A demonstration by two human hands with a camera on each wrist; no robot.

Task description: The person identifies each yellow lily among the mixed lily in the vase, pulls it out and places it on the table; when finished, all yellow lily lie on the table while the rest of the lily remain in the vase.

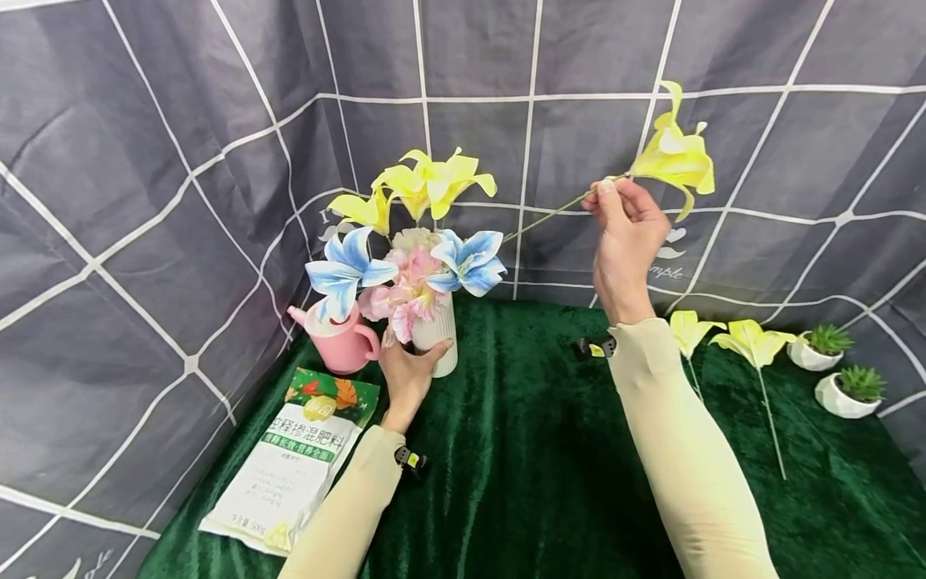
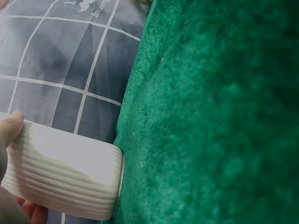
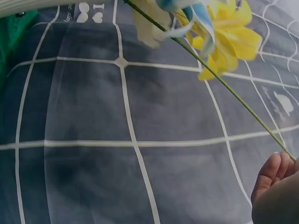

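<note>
My left hand grips a white ribbed vase low on its side, thumb across the front. In the left wrist view the vase stands on the green cloth between thumb and fingers. It holds a bunch of yellow lilies, blue lilies and pink flowers. Raised to the right, my right hand pinches the stem of another yellow lily just below its bloom. That thin green stem slants down left toward the bunch, its lower end behind a blue lily in the head view.
A pink watering can stands left of the vase, with a fertilizer bag lying in front. At right, two yellow lilies lie on the green cloth near two small potted succulents. A grey checked curtain hangs behind.
</note>
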